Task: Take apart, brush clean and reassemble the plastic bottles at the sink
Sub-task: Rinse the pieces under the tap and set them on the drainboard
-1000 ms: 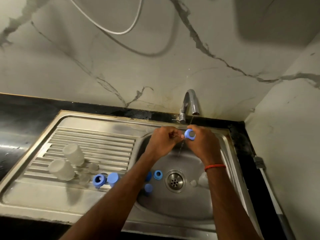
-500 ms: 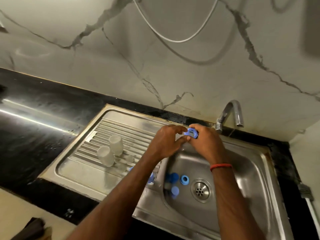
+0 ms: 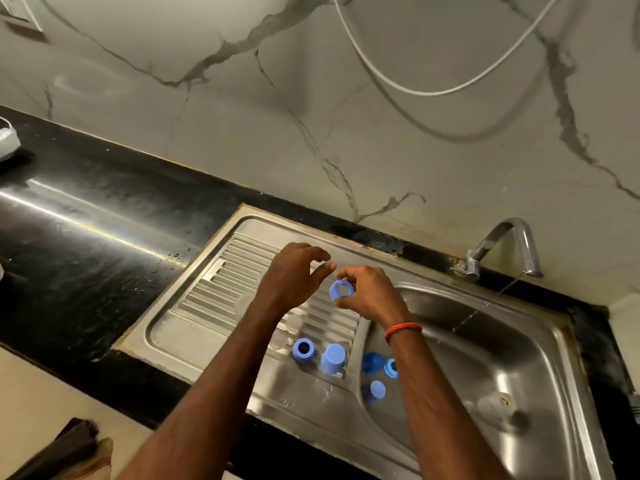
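Observation:
My right hand (image 3: 370, 294) pinches a small blue bottle cap (image 3: 341, 289) over the ribbed drainboard (image 3: 221, 282), its open side toward me. My left hand (image 3: 294, 277) hovers just left of it with loosely curled fingers, holding nothing I can see. On the drainboard's near edge stand a blue ring cap (image 3: 303, 348) and a blue cap (image 3: 333, 357). Three more blue parts (image 3: 376, 389) lie in the basin's left side. A clear bottle (image 3: 495, 405) lies near the basin's bottom. Clear pieces (image 3: 289, 322) show partly behind my left arm.
The tap (image 3: 502, 247) at the back right lets a thin stream fall into the steel basin (image 3: 519, 348). Wet black countertop (image 3: 86, 230) stretches left of the sink. A white cable (image 3: 415, 88) loops on the marble wall. A white object (image 3: 7, 140) sits at the far left.
Both hands moved left from under the tap to above the drainboard. The left hand let go of the cap, which now stays in my right hand alone. The view swung left.

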A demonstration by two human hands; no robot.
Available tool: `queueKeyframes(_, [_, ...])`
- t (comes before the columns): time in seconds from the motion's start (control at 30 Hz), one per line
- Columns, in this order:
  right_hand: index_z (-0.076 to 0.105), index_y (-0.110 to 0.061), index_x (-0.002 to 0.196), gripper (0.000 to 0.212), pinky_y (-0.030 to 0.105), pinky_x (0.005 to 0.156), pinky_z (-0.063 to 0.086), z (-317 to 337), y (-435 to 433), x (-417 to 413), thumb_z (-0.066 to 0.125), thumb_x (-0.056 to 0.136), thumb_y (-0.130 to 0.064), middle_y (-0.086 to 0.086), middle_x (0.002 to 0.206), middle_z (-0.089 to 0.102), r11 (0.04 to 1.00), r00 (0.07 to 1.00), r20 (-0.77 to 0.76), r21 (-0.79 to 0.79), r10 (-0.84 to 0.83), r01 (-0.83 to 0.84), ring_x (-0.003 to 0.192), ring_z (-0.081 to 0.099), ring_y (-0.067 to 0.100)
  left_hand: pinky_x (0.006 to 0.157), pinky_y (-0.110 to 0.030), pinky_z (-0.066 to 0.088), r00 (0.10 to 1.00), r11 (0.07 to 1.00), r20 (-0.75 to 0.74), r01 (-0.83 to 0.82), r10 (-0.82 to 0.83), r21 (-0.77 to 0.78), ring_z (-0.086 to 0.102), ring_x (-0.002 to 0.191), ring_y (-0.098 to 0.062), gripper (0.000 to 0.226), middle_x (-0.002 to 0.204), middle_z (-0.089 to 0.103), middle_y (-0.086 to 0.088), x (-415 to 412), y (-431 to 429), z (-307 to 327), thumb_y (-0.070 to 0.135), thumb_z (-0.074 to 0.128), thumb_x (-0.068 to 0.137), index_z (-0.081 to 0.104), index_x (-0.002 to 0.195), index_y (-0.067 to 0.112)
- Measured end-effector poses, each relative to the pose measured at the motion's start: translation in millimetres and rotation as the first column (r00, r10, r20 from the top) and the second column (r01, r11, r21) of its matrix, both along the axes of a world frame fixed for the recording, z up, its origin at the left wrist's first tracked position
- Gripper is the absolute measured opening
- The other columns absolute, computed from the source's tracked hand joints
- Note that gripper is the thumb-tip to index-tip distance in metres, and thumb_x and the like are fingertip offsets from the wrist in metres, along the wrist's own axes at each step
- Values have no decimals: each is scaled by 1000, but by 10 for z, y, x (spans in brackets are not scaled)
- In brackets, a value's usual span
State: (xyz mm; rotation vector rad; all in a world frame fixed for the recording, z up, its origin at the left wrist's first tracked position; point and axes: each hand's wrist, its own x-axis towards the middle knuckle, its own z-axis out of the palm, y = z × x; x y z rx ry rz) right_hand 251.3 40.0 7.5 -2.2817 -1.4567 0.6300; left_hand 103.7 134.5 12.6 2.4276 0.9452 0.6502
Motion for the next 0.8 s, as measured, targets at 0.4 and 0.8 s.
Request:
queueKeyframes(0.4, [69,-23,114,53,31,85,54,-592,143,-290,90,66,-16,3,116,68,971,996,66,-233,67,-50,101,65,20,87,-41,50,998,998,-29,53,-54,-35,60,105,-18,35,110,72,0,-279,261,-325,49,59,97,73,114,21])
queueKeyframes(0.8, [65,-21,122,50,31,87,55,-804,149,-397,85,77,-12,5,121,67,957,986,154,-290,71,-24,105,67,21,89,-40,51,994,993,-12,105,-106,-48,60,106,-17,33,111,72,-1,-331,312,-400,46,60,97,72,114,20])
